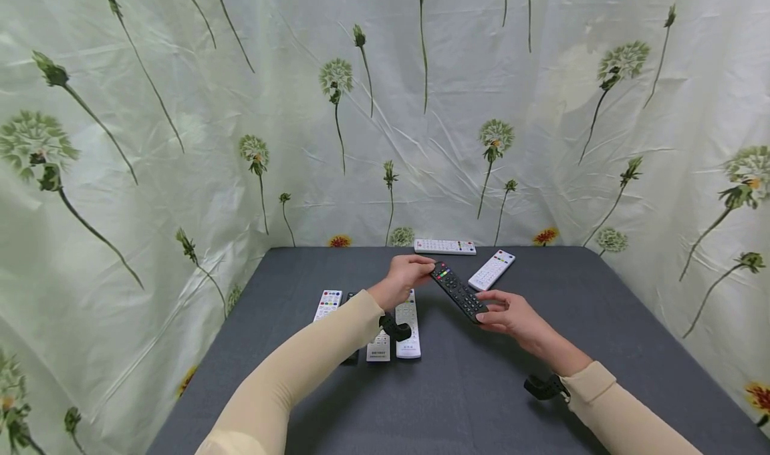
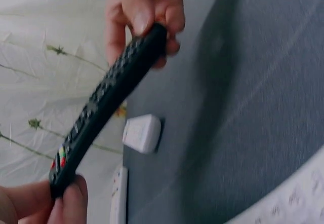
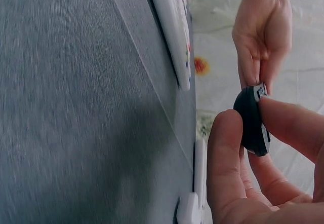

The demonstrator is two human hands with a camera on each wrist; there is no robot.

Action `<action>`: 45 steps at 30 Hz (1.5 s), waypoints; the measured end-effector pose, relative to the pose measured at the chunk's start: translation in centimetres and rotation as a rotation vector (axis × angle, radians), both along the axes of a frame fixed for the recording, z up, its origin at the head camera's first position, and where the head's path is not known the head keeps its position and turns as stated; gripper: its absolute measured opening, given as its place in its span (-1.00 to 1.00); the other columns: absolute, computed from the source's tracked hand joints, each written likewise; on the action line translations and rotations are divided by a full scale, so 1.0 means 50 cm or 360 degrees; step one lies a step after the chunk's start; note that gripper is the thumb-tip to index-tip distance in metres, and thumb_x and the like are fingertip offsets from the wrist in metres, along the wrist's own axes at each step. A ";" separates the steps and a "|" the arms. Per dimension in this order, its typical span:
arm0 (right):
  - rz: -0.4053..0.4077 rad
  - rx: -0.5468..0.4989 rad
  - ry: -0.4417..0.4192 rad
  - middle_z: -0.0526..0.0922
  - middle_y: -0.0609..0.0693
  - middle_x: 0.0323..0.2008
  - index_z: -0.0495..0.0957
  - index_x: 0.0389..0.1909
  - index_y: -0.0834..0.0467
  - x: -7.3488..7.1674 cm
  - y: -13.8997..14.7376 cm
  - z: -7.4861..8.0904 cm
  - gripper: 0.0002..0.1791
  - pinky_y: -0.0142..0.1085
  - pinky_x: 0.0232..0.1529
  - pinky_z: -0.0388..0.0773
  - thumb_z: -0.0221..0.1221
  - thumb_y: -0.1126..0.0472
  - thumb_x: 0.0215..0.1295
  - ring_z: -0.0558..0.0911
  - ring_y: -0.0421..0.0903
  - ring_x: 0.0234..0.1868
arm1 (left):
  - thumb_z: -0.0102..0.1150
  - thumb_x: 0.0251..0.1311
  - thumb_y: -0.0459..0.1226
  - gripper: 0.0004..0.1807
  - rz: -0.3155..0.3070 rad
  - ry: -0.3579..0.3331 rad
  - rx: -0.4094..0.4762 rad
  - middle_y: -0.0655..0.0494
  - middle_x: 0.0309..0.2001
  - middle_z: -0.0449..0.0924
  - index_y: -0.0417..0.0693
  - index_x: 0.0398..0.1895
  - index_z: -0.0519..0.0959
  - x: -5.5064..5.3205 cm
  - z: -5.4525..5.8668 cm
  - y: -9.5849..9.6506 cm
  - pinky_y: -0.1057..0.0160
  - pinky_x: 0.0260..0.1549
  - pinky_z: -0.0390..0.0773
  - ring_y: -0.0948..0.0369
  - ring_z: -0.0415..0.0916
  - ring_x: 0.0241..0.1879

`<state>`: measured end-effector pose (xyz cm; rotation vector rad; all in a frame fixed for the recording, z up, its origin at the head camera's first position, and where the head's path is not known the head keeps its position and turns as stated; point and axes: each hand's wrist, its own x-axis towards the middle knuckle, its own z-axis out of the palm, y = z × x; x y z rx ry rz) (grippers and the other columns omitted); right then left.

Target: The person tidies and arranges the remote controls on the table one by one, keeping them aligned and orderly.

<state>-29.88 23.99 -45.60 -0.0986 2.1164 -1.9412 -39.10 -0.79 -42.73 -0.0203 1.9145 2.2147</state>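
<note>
Both hands hold one black remote control (image 1: 458,292) above the dark table, its button side up. My left hand (image 1: 404,280) pinches the far end, where red, green and yellow buttons show. The near end is pinched between thumb and fingers of my right hand (image 1: 510,317). In the left wrist view the black remote (image 2: 104,105) slants between the two hands, with its shadow on the cloth beneath. From the right wrist, the remote (image 3: 251,120) is seen end-on between thumb and fingertips.
Left of the hands lie a white remote (image 1: 408,328), another white remote (image 1: 379,347), a dark remote (image 1: 351,358) partly under the left arm, and a white one (image 1: 328,302). Beyond the hands are a white remote (image 1: 492,270) and one at the back edge (image 1: 445,246). A flowered curtain (image 1: 373,107) hangs behind.
</note>
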 end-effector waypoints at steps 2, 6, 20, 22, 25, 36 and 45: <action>0.0018 0.0029 0.0001 0.58 0.24 0.04 0.30 0.39 0.36 0.003 -0.016 -0.002 -0.29 -0.05 0.04 0.64 0.36 0.33 0.27 0.65 -0.05 -0.09 | 0.28 0.26 -0.49 -0.82 -0.0036 0.0017 -0.0015 -0.16 -0.09 0.68 -0.32 -0.10 0.72 -0.006 -0.004 -0.007 0.06 0.04 0.62 0.05 0.72 -0.14; 0.0042 0.0102 0.0008 0.57 0.25 0.06 0.27 0.42 0.33 0.009 -0.046 -0.007 -0.21 -0.07 -0.01 0.65 0.40 0.33 0.21 0.63 -0.02 -0.07 | 0.30 0.26 -0.46 -0.82 -0.0088 0.0042 -0.0081 -0.15 -0.11 0.69 -0.31 -0.09 0.72 -0.013 -0.009 -0.017 0.00 0.08 0.59 0.03 0.72 -0.13; 0.0011 0.0155 0.0035 0.59 0.22 -0.11 0.22 0.45 0.28 0.013 -0.125 -0.024 -0.14 -0.14 -0.12 0.69 0.42 0.37 0.15 0.63 -0.01 -0.18 | 0.24 0.31 -0.46 -0.79 -0.0214 0.0087 -0.0218 -0.15 -0.03 0.67 -0.28 -0.03 0.72 -0.025 -0.017 -0.045 -0.05 0.15 0.53 0.01 0.69 -0.04; 0.0002 0.0163 0.0032 0.59 0.21 -0.15 0.22 0.45 0.28 0.016 -0.133 -0.033 -0.13 -0.14 -0.14 0.70 0.43 0.38 0.15 0.63 -0.02 -0.21 | 0.22 0.32 -0.47 -0.78 -0.0257 0.0087 -0.0248 -0.15 -0.01 0.66 -0.27 -0.01 0.71 -0.025 -0.023 -0.049 -0.05 0.16 0.51 0.01 0.68 -0.02; -0.0011 0.0174 0.0028 0.60 0.19 -0.21 0.21 0.45 0.30 0.020 -0.145 -0.046 -0.12 -0.14 -0.17 0.70 0.43 0.39 0.13 0.65 -0.02 -0.25 | 0.23 0.32 -0.45 -0.78 -0.0318 0.0092 -0.0336 -0.10 0.00 0.67 -0.22 -0.01 0.72 -0.026 -0.032 -0.055 -0.04 0.16 0.52 0.04 0.69 -0.03; -0.0098 0.0335 0.0129 0.65 0.14 -0.30 0.28 0.41 0.33 0.026 -0.172 -0.073 -0.12 -0.17 -0.32 0.65 0.46 0.39 0.05 0.63 -0.04 -0.35 | 0.27 0.29 -0.45 -0.82 -0.0395 0.0078 -0.0398 -0.09 -0.12 0.70 -0.27 -0.08 0.74 -0.047 -0.059 -0.066 0.06 -0.02 0.65 0.03 0.71 -0.11; -0.0071 0.0507 0.0218 0.64 0.09 -0.33 0.29 0.39 0.36 0.015 -0.183 -0.075 -0.10 -0.24 -0.40 0.53 0.50 0.35 0.01 0.58 -0.08 -0.38 | 0.31 0.26 -0.43 -0.87 -0.0383 0.0166 -0.0542 -0.04 -0.19 0.72 -0.21 -0.16 0.76 -0.051 -0.054 -0.068 0.07 -0.09 0.68 0.08 0.72 -0.20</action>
